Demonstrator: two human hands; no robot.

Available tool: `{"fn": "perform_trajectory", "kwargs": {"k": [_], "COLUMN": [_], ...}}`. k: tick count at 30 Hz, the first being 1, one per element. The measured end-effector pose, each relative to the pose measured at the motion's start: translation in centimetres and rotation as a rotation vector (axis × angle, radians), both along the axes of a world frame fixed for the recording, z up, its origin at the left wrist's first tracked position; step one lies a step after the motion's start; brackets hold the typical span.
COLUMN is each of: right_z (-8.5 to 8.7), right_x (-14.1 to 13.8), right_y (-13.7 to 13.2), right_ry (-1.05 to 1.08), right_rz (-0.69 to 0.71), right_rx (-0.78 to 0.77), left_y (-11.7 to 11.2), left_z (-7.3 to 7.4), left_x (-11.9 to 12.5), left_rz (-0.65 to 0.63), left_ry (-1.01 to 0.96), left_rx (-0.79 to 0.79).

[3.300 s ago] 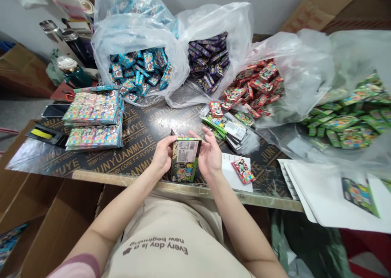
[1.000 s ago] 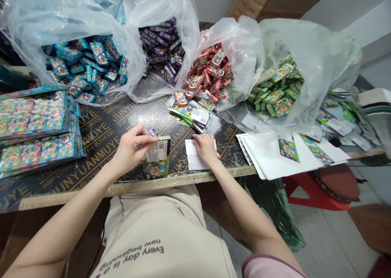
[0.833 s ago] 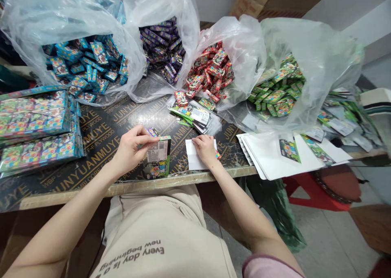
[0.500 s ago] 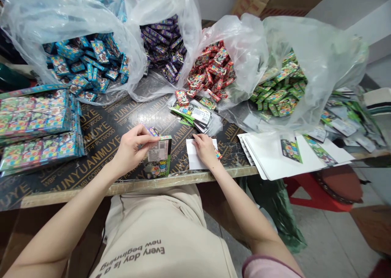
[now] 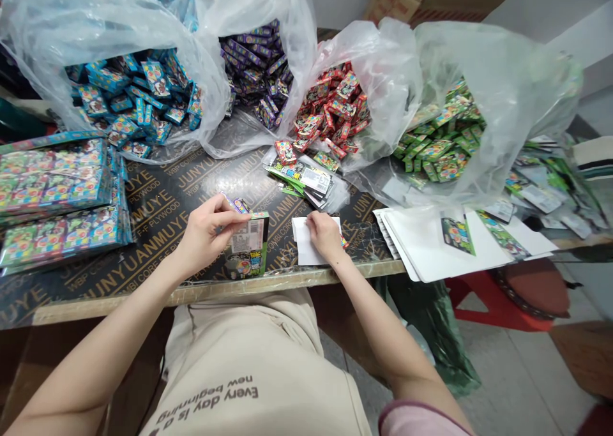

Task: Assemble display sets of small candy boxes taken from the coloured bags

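My left hand [image 5: 204,232] grips an upright green printed carton [image 5: 247,247] standing near the front edge of the table; small packs stick out of its open top. My right hand [image 5: 324,234] rests on a white paper sheet [image 5: 302,247], fingers curled and pinching its upper edge. A small red pack [image 5: 343,242] peeks out from under that hand. A little pile of flat printed cartons [image 5: 306,180] lies just beyond the paper.
Four clear plastic bags stand along the back, holding blue packs [image 5: 134,107], purple packs [image 5: 258,72], red packs [image 5: 332,110] and green packs [image 5: 438,139]. Stacked display trays [image 5: 57,200] sit at left. White sheets [image 5: 431,244] lie at right; a red stool [image 5: 507,299] stands below.
Earlier both hands held the carton; now only the left does. My right hand went to the white sheet and in the last half second lifted its upper edge slightly.
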State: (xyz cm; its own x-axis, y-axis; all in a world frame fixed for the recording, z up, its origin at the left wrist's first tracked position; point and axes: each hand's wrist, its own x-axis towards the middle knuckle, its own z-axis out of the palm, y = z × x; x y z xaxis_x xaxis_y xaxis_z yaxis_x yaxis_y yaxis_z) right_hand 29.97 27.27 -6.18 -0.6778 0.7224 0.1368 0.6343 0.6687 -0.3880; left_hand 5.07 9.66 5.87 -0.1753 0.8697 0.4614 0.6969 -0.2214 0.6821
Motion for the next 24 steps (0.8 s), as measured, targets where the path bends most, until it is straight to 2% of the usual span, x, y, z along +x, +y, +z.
{"fn": "perform_trajectory", "kwargs": {"k": [4, 6, 8, 10, 12, 15, 17, 19, 24], "right_z": [1.6, 3.7, 6.8, 10.7, 14.3, 17.7, 18.4, 18.3, 18.0], "right_x": [0.0, -0.6, -1.9, -3.7, -5.9, -9.2, -11.0, -12.3, -13.9], "right_y": [1.0, 1.4, 1.6, 1.2, 0.4, -0.9, -1.5, -1.7, -1.3], "right_ry": [0.017, 0.062, 0.166, 0.282, 0.300, 0.163, 0.025, -0.074, -0.165], "right_rz": [-0.013, -0.005, 0.057, 0.219, 0.444, 0.690, 0.791, 0.849, 0.910], "right_rx": [-0.083, -0.131, -0.216, -0.344, -0.478, -0.609, -0.635, -0.629, -0.592], "left_y": [0.0, 0.0, 0.0, -0.1, -0.1, -0.3, -0.4, -0.6, -0.7], "left_z": [0.0, 0.1, 0.2, 0.3, 0.3, 0.2, 0.2, 0.4, 0.6], "left_x": [0.1, 0.2, 0.4, 0.6, 0.7, 0.7, 0.6, 0.6, 0.8], "left_rz": [0.018, 0.023, 0.041, 0.082, 0.120, 0.116, 0.093, 0.076, 0.085], "left_ry": [0.011, 0.020, 0.028, 0.026, 0.012, -0.010, -0.006, 0.001, -0.009], "left_rx": [0.001, 0.004, -0.003, -0.004, 0.021, 0.054, 0.061, 0.069, 0.063]}}
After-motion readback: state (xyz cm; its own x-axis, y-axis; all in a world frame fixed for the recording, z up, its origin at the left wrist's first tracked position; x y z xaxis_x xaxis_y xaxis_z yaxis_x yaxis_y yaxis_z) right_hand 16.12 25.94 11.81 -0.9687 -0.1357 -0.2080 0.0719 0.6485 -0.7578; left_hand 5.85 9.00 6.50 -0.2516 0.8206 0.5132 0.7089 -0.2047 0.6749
